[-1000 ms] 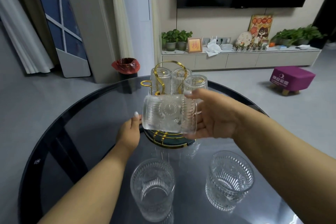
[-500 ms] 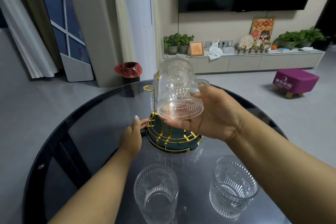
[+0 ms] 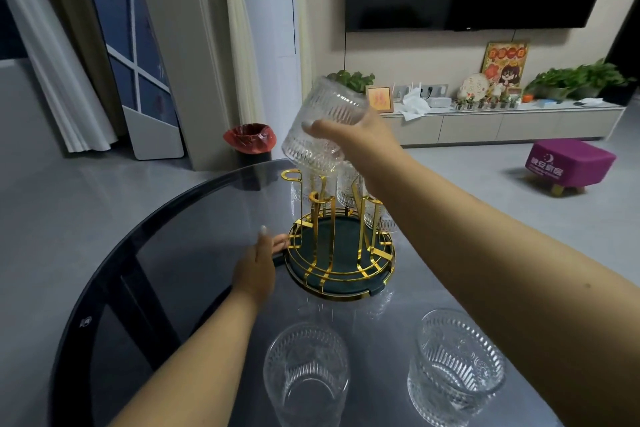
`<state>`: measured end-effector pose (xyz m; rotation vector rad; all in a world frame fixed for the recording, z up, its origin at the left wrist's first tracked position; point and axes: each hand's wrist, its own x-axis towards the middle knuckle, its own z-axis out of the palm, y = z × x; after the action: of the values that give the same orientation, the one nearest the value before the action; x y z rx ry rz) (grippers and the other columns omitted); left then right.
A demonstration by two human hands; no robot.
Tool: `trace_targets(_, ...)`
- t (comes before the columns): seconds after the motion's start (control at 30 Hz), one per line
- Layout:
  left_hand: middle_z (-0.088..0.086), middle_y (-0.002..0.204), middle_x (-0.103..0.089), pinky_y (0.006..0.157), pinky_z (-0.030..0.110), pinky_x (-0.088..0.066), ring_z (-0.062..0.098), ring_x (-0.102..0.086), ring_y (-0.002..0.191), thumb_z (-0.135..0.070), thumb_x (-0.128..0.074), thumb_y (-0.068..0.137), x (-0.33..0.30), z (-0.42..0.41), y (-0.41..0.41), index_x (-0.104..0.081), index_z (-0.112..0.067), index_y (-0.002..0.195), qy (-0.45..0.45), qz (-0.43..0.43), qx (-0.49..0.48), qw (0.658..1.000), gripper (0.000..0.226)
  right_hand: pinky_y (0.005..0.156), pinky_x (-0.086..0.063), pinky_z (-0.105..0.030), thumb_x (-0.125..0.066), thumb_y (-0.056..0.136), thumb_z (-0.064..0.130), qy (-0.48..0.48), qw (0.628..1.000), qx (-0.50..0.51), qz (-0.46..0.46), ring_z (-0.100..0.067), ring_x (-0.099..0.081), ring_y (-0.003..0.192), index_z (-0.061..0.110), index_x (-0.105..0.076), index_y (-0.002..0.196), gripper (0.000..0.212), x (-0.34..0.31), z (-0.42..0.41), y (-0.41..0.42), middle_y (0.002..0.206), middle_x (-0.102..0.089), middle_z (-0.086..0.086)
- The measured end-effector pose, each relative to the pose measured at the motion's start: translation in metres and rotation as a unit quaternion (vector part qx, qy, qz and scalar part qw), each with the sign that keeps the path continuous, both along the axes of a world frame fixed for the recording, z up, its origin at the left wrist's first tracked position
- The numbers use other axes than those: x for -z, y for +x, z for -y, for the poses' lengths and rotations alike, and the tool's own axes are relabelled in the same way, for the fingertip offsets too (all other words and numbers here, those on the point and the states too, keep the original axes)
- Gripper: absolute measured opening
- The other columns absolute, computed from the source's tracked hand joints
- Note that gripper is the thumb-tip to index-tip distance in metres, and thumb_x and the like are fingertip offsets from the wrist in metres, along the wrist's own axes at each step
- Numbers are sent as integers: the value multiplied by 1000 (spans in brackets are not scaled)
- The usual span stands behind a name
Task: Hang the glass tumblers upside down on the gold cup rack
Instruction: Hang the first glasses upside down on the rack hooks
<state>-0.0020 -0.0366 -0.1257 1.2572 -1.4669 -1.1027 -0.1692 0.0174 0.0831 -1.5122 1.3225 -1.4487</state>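
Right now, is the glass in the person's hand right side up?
No, upside down and tilted. The held tumbler has its base up and its mouth facing down toward the gold rack.

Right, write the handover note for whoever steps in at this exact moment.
Right hand grips a glass tumbler, inverted and tilted, above the gold cup rack.
Left hand rests open against the rack's base rim, steadying it.
Done: some tumblers already hang at the rack's far side; exact count unclear.
Left: seat the held tumbler on a free near post, then hang the two upright tumblers on the table, near left and near right.
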Motion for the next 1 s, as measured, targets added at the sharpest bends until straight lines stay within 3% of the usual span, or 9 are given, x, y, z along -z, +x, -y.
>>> trace_targets(0.07, -2, 121, -68, 93, 34, -27, 17, -54, 116, -78, -6, 77, 0, 1, 0, -66, -27, 117, 4, 2, -1, 1000, 88, 75, -56, -27, -83, 67, 25, -10, 999, 28, -42, -14, -67, 88, 17, -58, 108, 48, 5, 10, 5, 99, -70, -2)
trace_targets(0.13, -2, 122, -67, 93, 34, -26, 18, -54, 118, -78, -5, 76, 1, 1, 0, -66, -27, 118, 7, 2, -2, 1000, 90, 78, -57, -30, -87, 61, 32, 0, 995, 60, -83, -17, -65, 94, 12, -46, 124, 77, 9, 14, 11, 109, -65, -2)
trace_targets(0.2, -3, 123, -66, 93, 34, -27, 16, -52, 118, -79, -3, 76, 2, 1, 0, -64, -27, 120, 4, 13, 1, 1000, 91, 83, -57, -37, -87, 59, 38, 2, 988, 88, -126, -20, -61, 98, 13, -40, 127, 86, 14, 17, 16, 114, -61, -2)
trace_targets(0.4, -4, 121, -66, 93, 34, -30, 15, -53, 115, -76, -3, 77, 2, 1, 1, -64, -26, 120, -3, 10, -2, 1000, 90, 73, -57, -38, -79, 63, 56, -17, 969, 137, -203, -17, -59, 86, 15, -41, 121, 80, 21, 17, 24, 99, -58, 3)
trace_targets(0.57, -3, 122, -67, 99, 41, -32, 17, -54, 118, -88, -6, 69, 3, 2, -1, -65, -30, 116, 11, -10, 4, 1000, 95, 78, -57, -45, -81, 61, 54, -17, 970, 144, -194, -20, -61, 89, 15, -42, 120, 81, 26, 23, 27, 100, -59, 1)
trace_targets(0.83, -3, 119, -68, 92, 36, -29, 12, -52, 108, -73, -9, 81, 3, 3, -1, -66, -29, 113, 17, -18, -12, 1000, 79, 77, -56, -43, -80, 64, 51, 33, 959, 151, -237, -23, -59, 91, 10, -43, 123, 80, 41, 25, 27, 100, -57, -3)
trace_targets(1.0, -6, 119, -68, 96, 39, -30, 15, -53, 115, -90, -8, 64, 1, 3, -1, -64, -42, 100, 26, -19, -4, 999, 82, 59, -48, -32, -79, 61, 56, 77, 950, 154, -261, -22, -61, 85, 8, -44, 124, 87, 43, 30, 29, 96, -60, -4)
